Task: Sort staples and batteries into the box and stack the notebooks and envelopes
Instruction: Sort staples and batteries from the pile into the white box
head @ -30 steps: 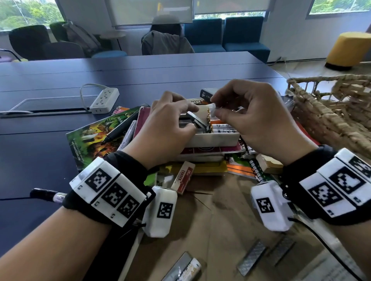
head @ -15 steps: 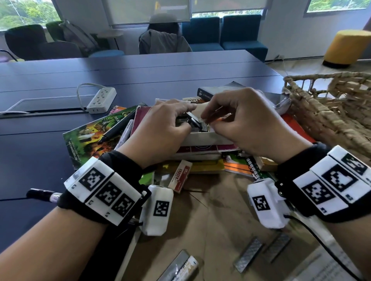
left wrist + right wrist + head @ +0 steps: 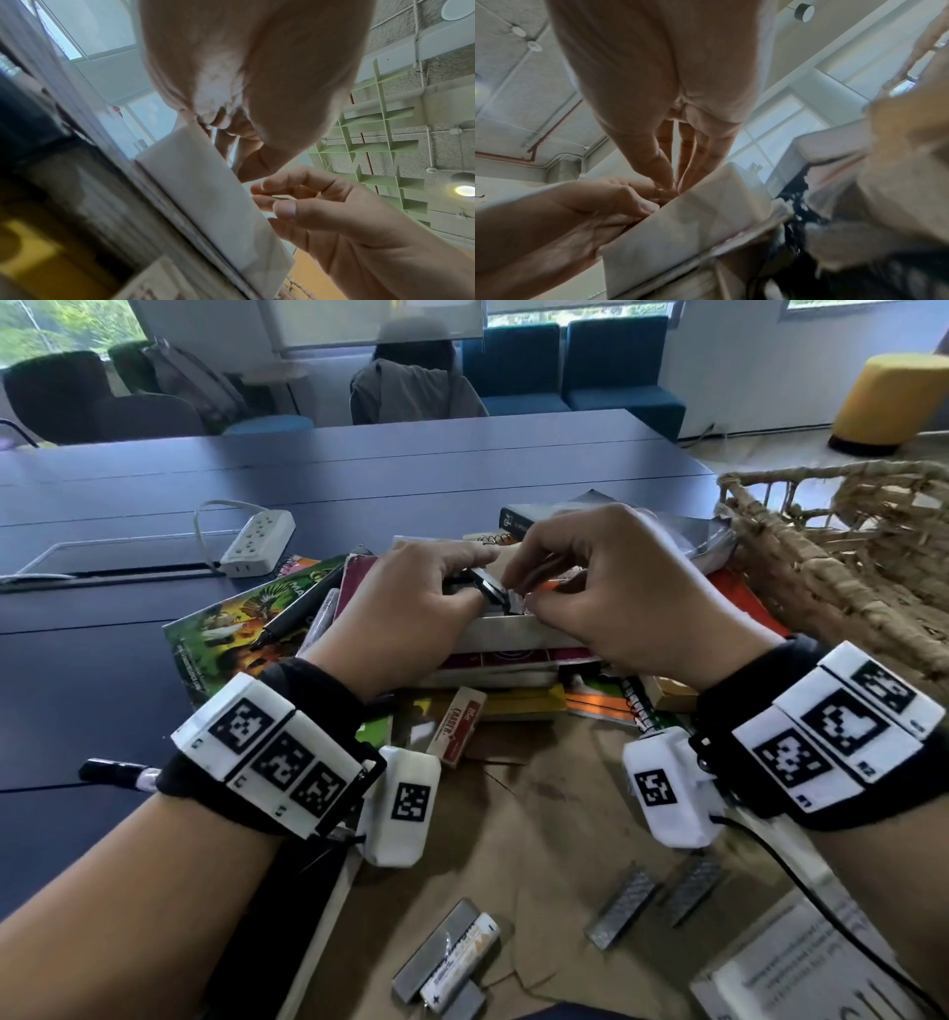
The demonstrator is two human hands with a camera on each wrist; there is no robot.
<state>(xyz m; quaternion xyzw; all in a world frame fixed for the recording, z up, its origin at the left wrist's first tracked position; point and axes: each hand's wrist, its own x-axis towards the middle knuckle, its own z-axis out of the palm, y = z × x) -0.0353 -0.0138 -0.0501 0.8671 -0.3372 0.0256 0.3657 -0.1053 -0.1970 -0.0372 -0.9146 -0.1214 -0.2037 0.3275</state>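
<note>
Two staple strips [image 3: 657,898] — one battery [image 3: 459,961], perhaps more in box [image 3: 513,634]

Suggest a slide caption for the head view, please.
Both hands work at a white box atop notebooks; staples and a battery wait nearby.

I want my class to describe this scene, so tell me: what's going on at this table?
A person is sorting small office items. Both hands work over a white box sitting on a pile of notebooks: the left hand holds its near left edge, while the right hand pinches something small above it, too hidden to name. Nearer the person, a battery and loose staple strips lie on a brown envelope, not yet boxed.
</note>
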